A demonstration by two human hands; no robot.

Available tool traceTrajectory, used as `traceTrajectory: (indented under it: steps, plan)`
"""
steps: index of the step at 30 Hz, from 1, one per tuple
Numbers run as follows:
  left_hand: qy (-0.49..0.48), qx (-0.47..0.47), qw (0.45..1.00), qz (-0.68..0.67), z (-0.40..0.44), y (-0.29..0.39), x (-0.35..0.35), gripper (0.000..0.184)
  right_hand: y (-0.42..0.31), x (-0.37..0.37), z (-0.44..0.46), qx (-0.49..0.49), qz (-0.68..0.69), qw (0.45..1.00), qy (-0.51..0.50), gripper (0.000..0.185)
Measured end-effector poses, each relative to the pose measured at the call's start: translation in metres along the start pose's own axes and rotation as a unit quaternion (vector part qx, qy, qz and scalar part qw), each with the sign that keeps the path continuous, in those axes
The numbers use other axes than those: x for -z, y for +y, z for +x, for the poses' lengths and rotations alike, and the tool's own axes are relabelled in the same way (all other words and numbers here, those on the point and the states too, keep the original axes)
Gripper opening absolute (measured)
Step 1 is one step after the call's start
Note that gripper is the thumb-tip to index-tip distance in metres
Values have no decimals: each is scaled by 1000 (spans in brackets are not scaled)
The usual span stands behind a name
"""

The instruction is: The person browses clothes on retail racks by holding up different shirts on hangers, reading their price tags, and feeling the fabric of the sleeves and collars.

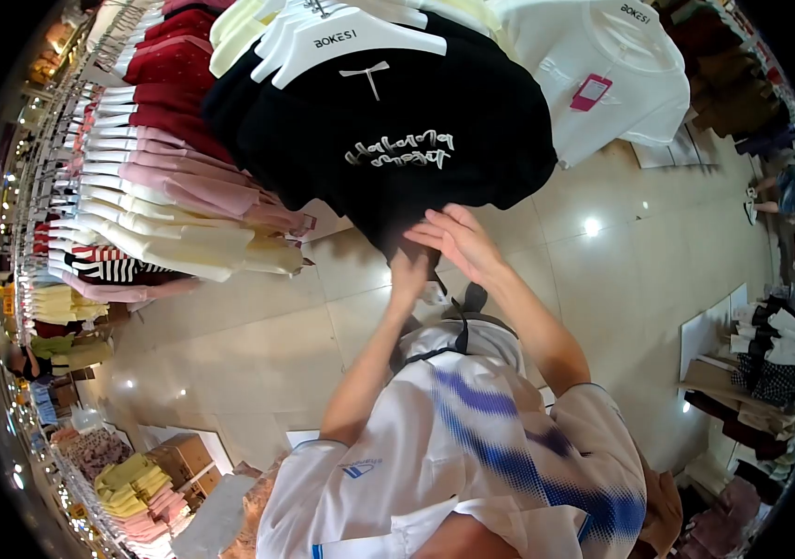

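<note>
A black T-shirt with white lettering and a small white bow hangs in front of me on a white hanger marked BOKESI. Its lower part is drawn down to a narrow end at my left hand, whose fingers are closed on the cloth and blurred by motion. Just right of it, my right hand is raised by the hem with fingers stretched and apart, holding nothing. Beside the black shirt hangs a white T-shirt with a pink tag.
On the left, a long rack holds red, pink and cream tops on white hangers. Folded clothes lie at lower left near cardboard boxes. More garments stand at right. Shiny tiles cover the floor.
</note>
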State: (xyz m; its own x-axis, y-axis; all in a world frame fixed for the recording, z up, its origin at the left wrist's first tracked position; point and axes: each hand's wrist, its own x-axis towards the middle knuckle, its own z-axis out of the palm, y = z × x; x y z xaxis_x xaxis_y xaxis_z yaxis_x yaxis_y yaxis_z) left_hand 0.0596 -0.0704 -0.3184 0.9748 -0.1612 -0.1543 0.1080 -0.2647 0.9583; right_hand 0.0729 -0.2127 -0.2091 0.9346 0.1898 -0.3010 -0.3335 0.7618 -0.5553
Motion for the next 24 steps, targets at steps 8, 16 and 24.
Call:
traceTrajectory:
  steps: [8,16,24]
  plan:
    - [-127,311,731,-594,-4,108,80,31,1,-5,-66,203,-452,864,89,12]
    - [-131,330,681,-640,-8,146,77,33,18,-57,-108,257,-596,752,118,20]
    - [-177,219,793,-541,-10,142,89,21,24,-58,-104,75,-318,944,47,21]
